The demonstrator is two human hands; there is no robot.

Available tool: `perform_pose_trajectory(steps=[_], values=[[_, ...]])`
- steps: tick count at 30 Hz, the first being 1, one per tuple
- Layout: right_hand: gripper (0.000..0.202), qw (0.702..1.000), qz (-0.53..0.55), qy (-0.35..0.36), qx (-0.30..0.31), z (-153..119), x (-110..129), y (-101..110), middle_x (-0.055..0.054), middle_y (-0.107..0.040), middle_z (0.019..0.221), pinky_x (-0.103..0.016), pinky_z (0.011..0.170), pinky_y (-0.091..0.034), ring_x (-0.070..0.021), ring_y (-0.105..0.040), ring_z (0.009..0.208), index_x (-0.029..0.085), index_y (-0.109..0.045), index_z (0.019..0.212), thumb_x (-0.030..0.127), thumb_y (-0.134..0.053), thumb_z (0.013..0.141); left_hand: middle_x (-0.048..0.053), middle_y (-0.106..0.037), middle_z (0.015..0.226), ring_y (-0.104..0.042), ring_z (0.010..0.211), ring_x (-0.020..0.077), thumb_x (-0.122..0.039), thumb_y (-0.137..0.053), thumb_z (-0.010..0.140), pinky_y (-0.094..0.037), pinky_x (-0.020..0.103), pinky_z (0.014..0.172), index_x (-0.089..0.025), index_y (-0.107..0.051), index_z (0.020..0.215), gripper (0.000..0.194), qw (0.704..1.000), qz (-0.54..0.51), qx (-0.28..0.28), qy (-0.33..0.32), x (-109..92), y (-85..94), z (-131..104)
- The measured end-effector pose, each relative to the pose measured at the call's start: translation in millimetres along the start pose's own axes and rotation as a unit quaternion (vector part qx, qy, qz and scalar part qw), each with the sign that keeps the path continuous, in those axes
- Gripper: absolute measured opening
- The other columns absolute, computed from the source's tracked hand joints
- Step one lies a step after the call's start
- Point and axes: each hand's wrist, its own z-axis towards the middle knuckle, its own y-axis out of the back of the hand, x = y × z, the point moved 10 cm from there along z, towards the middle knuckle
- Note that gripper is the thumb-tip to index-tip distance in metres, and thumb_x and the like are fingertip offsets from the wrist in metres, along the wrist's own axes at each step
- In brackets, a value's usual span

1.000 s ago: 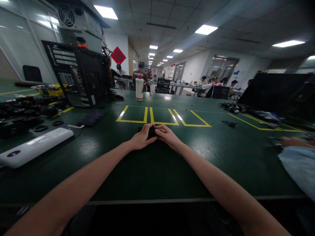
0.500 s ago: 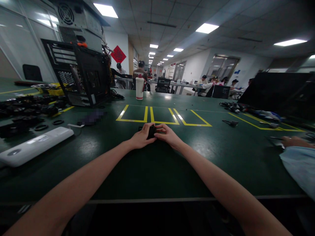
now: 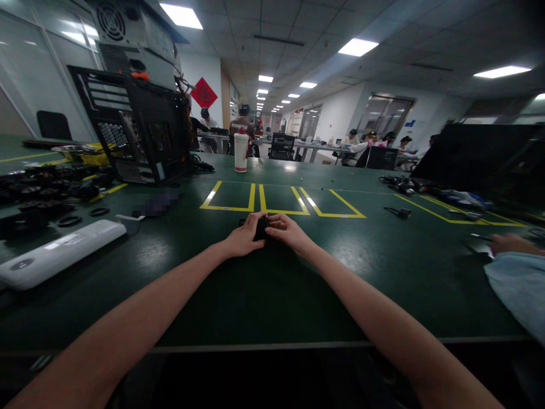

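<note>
The handling of the small black part (image 3: 261,228) looked to be midway: it was between both hands, just above or on the green tabletop (image 3: 272,301), near the yellow tape outlines (image 3: 252,197) and on the person's side of them. How much had been done to it could not be read, since the fingers covered most of it; what was left seemed to include at least finishing this fingertip work and letting go. The left hand (image 3: 246,236) was curled partway around the part, thumb on the near side and forefinger arched over the far side, so it appeared to have hold of it. The right hand (image 3: 292,234) had its thumb and forefinger bent in at the part's right side, a narrow gap between them; whether they pinched it or only touched it could not be told. Against the frame half a second earlier, little differed: the part sat in the same spot, the left thumb's tip had drawn slightly leftward, and the right fingertips had edged in the same way. At the far right, the slim tool (image 3: 480,236) by the co-worker's hand (image 3: 513,244) now showed a brighter tip.
</note>
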Motion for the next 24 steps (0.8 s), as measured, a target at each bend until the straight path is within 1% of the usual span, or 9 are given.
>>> perform_pose_trajectory(steps=[3, 8, 13, 14, 16, 20, 22, 24], values=[[0.04, 1.0, -0.017, 0.015, 0.012, -3, 2, -1, 0.001, -0.057, 0.082, -0.032, 0.074, -0.044, -0.0134, -0.055, 0.076, 0.023, -0.051, 0.092, 0.025, -0.071, 0.057, 0.01, -0.028, 0.129, -0.035, 0.119, 0.0269, -0.024, -0.055, 0.07, -0.036, 0.046, 0.094, -0.022, -0.017, 0.127, 0.069, 1.0, 0.002, -0.002, -0.002, 2, -0.8, 1], [0.026, 1.0, 0.024, 0.007, 0.004, 1, -3, -2, 0.002, -0.058, 0.077, -0.029, 0.072, -0.045, -0.0107, -0.055, 0.072, 0.022, -0.051, 0.086, 0.035, -0.063, 0.066, 0.011, -0.028, 0.128, -0.034, 0.119, 0.0265, -0.023, -0.054, 0.07, -0.036, 0.045, 0.095, -0.02, -0.016, 0.127, 0.068, 1.0, 0.01, 0.003, -0.003, 1, -1.4, 1], [0.029, 0.999, 0.029, -0.01, -0.016, 5, -9, 1, -0.001, -0.057, 0.09, -0.03, 0.077, -0.045, -0.0115, -0.055, 0.079, 0.019, -0.054, 0.087, 0.034, -0.065, 0.064, 0.011, -0.028, 0.128, -0.034, 0.119, 0.0265, -0.024, -0.054, 0.07, -0.036, 0.044, 0.095, -0.02, -0.015, 0.127, 0.069, 1.0, 0.015, 0.001, -0.006, 1, -1.8, 0], [0.03, 1.0, 0.02, -0.011, -0.014, 4, -8, 1, -0.002, -0.057, 0.091, -0.031, 0.079, -0.044, -0.0119, -0.055, 0.081, 0.019, -0.055, 0.088, 0.034, -0.065, 0.064, 0.011, -0.029, 0.128, -0.035, 0.118, 0.0265, -0.024, -0.054, 0.07, -0.036, 0.044, 0.095, -0.021, -0.015, 0.127, 0.069, 1.0, 0.015, 0.001, -0.006, 1, -1.8, 0], [0.031, 1.0, -0.011, 0.003, -0.006, 2, -3, 1, -0.002, -0.058, 0.089, -0.032, 0.08, -0.043, -0.0127, -0.055, 0.081, 0.019, -0.055, 0.089, 0.032, -0.065, 0.064, 0.01, -0.028, 0.127, -0.036, 0.118, 0.0266, -0.024, -0.054, 0.071, -0.037, 0.045, 0.094, -0.022, -0.016, 0.127, 0.068, 1.0, 0.014, 0.0, -0.005, 1, -1.4, 0], [0.037, 0.998, -0.056, 0.042, 0.003, -5, 10, 0, 0.0, -0.058, 0.082, -0.034, 0.079, -0.043, -0.0142, -0.054, 0.081, 0.021, -0.053, 0.09, 0.025, -0.07, 0.057, 0.01, -0.027, 0.128, -0.036, 0.117, 0.0269, -0.025, -0.054, 0.071, -0.038, 0.045, 0.093, -0.022, -0.015, 0.127, 0.068, 1.0, 0.011, 0.001, -0.002, -1, -0.4, -1], [0.034, 0.998, -0.05, 0.045, 0.006, -5, 10, 0, 0.0, -0.058, 0.082, -0.033, 0.078, -0.043, -0.0141, -0.054, 0.081, 0.022, -0.053, 0.088, 0.028, -0.069, 0.059, 0.01, -0.027, 0.128, -0.036, 0.117, 0.0268, -0.025, -0.054, 0.071, -0.038, 0.045, 0.093, -0.022, -0.015, 0.127, 0.068, 1.0, 0.012, 0.002, -0.004, -2, 0.1, -1], [0.027, 0.998, -0.036, 0.045, 0.001, -3, 8, 0, 0.0, -0.058, 0.081, -0.031, 0.075, -0.043, -0.0132, -0.054, 0.078, 0.022, -0.053, 0.086, 0.033, -0.064, 0.064, 0.01, -0.028, 0.128, -0.035, 0.119, 0.0267, -0.024, -0.054, 0.071, -0.037, 0.045, 0.094, -0.021, -0.016, 0.127, 0.068, 1.0, 0.014, 0.002, -0.007, -3, 0.1, -1]])
